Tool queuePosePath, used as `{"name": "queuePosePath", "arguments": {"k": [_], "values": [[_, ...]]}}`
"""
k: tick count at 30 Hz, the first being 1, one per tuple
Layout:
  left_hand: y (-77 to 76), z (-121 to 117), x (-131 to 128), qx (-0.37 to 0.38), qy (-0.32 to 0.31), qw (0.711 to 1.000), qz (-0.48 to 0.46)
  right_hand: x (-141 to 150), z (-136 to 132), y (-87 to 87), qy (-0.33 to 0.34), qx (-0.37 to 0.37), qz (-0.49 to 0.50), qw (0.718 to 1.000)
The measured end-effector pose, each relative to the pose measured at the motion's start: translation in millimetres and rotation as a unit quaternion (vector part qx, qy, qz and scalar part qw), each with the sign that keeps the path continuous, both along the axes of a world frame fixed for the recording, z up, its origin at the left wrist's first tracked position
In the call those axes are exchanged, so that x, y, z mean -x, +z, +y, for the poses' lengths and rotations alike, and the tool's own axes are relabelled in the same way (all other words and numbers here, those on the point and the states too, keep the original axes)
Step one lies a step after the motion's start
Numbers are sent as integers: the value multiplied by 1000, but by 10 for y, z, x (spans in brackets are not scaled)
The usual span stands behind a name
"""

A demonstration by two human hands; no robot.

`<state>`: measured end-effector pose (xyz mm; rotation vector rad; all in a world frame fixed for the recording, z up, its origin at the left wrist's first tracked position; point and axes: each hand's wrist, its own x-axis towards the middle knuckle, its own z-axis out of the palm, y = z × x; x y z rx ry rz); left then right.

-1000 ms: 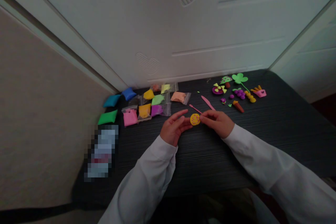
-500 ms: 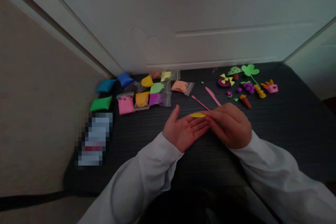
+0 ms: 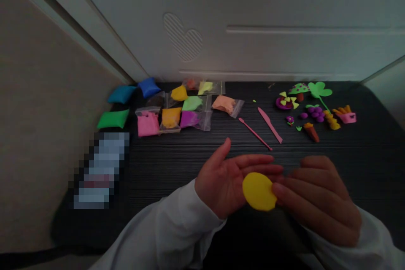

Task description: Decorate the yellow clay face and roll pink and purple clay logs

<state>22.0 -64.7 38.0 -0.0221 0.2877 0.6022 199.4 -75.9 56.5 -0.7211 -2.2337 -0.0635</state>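
A flat, roundish disc of yellow clay (image 3: 258,192) is pinched at its right edge between the thumb and fingers of my right hand (image 3: 322,198). It faces up, its broad side showing. Just behind it lies my left hand (image 3: 226,181), palm up, fingers stretched out and thumb raised. The disc overlaps the left palm and fingers in view; I cannot tell whether they touch. Past the fingers, a pink stick tool (image 3: 255,133) and a pink plastic knife (image 3: 270,125) rest on the dark table (image 3: 164,168).
Clay packets stand at the back left, among them pink (image 3: 148,124), orange (image 3: 171,118), purple (image 3: 190,119) and peach (image 3: 224,103). Small clay figures sit at the right, including a green clover (image 3: 320,90), purple grapes (image 3: 315,113) and a pink basket (image 3: 348,117). A white panel (image 3: 253,0) rises behind.
My right hand has moved down and right, turning the yellow disc from edge-on to its flat face. My left hand has come slightly lower. The whole view has shifted a little.
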Motion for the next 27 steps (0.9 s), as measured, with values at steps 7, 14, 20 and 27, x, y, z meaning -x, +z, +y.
{"name": "queuePosePath", "arguments": {"k": [7, 14, 20, 27], "values": [[-36, -10, -5, -30, 77, 992, 94, 46, 127, -150, -9, 176, 96, 980], [-99, 58, 10, -110, 226, 930, 267, 202, 259, -320, -74, 531, 256, 804], [-223, 75, 20, -211, 214, 865, 401, 201, 281, -292, -87, 546, 239, 799], [-317, 128, 64, -261, 194, 814, 482, 190, 319, -297, -99, 536, 204, 813]]}}
